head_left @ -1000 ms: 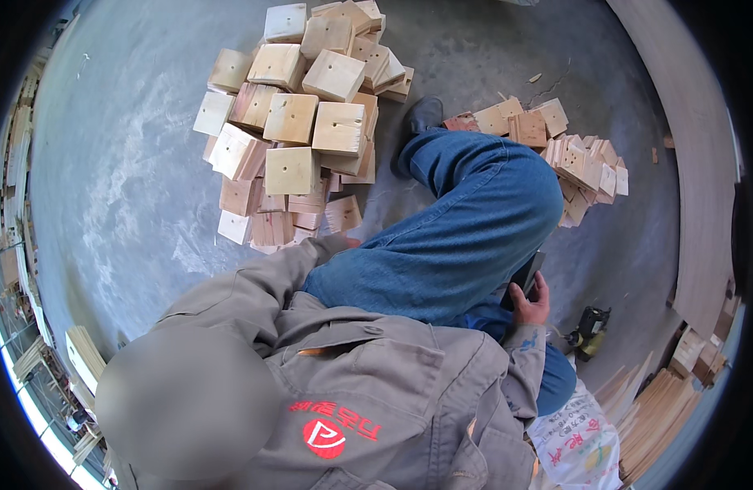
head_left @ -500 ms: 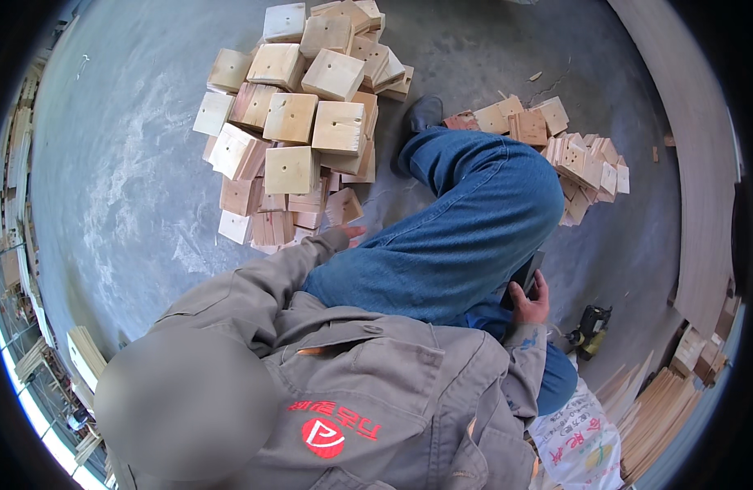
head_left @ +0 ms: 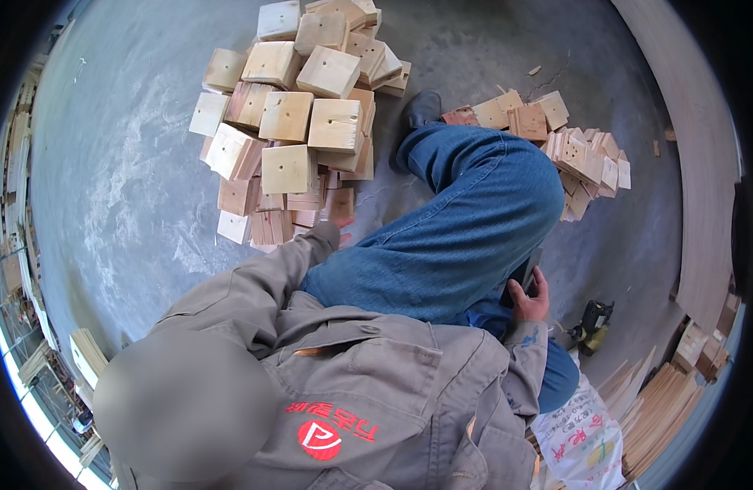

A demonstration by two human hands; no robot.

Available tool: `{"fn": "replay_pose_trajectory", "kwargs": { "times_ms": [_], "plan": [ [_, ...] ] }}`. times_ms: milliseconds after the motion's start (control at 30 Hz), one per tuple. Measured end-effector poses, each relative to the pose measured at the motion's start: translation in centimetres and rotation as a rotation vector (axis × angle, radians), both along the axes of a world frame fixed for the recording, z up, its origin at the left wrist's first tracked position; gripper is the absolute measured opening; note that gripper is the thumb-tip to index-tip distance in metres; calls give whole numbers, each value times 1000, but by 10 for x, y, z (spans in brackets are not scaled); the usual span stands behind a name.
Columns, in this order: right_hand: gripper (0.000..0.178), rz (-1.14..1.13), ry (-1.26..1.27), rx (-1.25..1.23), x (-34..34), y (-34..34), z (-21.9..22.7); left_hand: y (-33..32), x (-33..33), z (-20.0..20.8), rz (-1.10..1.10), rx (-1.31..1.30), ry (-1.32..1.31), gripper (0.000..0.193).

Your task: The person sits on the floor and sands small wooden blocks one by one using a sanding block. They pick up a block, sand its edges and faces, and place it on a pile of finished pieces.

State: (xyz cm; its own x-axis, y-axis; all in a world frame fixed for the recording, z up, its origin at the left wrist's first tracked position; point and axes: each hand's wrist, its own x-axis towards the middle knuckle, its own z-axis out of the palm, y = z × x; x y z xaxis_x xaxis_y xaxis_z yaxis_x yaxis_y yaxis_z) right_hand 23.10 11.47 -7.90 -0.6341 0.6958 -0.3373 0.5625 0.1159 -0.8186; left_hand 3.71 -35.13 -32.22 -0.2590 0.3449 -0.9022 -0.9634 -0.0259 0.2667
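Where the left hand (head_left: 344, 226) meets the block (head_left: 341, 200) at the near right edge of the pile (head_left: 287, 115), the sleeve (head_left: 311, 245) hides most of the palm; fingers show along the block's lower side, but whether they grip it I cannot tell. Being wood, the block is probably stiff, fairly light and hard to damage, its sawn faces giving decent friction, though splinters are possible. Opposite edges look like the best hold, thumb against fingers. The right hand (head_left: 531, 299) has thumb and finger spread about a dark object (head_left: 524, 269), partly hidden by the leg (head_left: 474, 204); its grip is unclear.
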Motion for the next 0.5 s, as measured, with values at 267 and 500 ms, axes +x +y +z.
{"fn": "replay_pose_trajectory", "kwargs": {
  "times_ms": [267, 500],
  "plan": [
    [75, 11, 16, 26, -5, -2, -1, -38, -1, 12, -57, -243, -75, 40],
    [75, 20, 19, 50, -7, 1, 2, -23, 3, 1, -690, -176, 219, 40]
  ]
}}
